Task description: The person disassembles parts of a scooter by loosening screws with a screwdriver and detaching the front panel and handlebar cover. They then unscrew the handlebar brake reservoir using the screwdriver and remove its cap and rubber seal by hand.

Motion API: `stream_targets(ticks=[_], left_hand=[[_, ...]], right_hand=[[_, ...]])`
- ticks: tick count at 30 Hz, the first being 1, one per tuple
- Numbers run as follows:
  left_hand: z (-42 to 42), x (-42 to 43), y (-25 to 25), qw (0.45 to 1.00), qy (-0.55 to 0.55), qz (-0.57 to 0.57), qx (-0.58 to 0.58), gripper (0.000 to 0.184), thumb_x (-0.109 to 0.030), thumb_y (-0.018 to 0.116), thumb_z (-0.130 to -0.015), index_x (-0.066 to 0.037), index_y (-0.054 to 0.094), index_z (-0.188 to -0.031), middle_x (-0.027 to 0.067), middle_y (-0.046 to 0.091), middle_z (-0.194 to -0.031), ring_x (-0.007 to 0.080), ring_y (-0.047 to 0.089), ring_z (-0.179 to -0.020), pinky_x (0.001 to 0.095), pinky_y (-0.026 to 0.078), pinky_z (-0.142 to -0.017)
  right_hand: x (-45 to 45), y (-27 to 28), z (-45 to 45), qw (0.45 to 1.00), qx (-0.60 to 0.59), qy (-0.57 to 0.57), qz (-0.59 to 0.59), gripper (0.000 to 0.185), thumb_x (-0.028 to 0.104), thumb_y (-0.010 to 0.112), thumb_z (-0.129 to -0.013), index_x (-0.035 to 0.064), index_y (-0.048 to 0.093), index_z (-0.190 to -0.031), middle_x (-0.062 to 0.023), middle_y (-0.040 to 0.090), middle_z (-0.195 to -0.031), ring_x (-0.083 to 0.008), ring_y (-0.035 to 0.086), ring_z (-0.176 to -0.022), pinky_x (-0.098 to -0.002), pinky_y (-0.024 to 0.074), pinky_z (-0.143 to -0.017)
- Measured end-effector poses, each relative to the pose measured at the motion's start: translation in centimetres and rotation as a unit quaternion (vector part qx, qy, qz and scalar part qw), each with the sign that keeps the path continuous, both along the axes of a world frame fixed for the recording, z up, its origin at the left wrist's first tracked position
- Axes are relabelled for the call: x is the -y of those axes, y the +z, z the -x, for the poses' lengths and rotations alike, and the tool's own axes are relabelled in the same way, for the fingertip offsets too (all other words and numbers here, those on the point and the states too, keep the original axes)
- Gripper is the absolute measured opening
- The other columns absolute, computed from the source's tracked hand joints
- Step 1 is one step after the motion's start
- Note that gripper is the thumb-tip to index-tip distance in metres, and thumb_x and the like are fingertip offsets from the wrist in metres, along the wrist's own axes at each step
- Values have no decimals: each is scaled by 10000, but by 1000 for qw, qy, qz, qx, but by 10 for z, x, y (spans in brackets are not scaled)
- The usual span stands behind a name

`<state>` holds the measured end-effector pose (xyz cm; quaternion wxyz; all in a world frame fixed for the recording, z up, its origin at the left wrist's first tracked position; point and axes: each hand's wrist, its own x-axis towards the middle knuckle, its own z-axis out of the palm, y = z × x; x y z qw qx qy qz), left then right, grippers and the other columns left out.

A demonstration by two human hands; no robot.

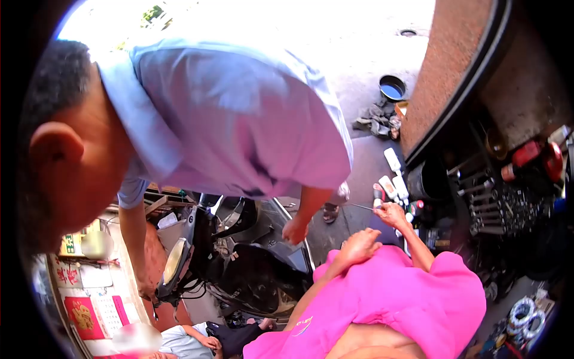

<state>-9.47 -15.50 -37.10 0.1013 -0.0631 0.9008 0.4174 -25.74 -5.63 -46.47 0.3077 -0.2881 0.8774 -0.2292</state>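
My right hand is closed around one end of a thin metal rod, which points left over the dark floor. What kind of tool it is cannot be made out. Close to the front of my pink shirt, my left hand has loosely bent fingers and no visible object in them. A scooter with dark body panels stands to the left of my hands. Over it leans a co-worker in a light blue shirt, one hand above the scooter and the other by its handlebar.
White bottles stand beyond my right hand. Wrenches and sockets crowd the right side. A black basin and grey rags lie near the doorway wall. Another person sits at the bottom left.
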Motion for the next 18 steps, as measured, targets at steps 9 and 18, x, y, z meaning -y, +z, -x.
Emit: stream_targets(ticks=[9,18], left_hand=[[208,42,-9,994,-59,63,74,294,-220,629,-802,-30,546,-1011,188,576,-930,392,591,-856,499,479,-726],[289,154,-4,970,241,30,24,325,-257,560,-857,-13,551,-1072,198,578,-1035,379,578,-963,472,482,-784]], right_hand=[[56,55,223,996,-79,2,45,372,392,613,-813,29,685,-850,-203,643,-767,-360,641,-757,-426,493,-677],[77,50,390,987,-159,-3,8,353,365,598,-834,20,665,-804,-223,641,-773,-409,616,-765,-479,475,-690]])
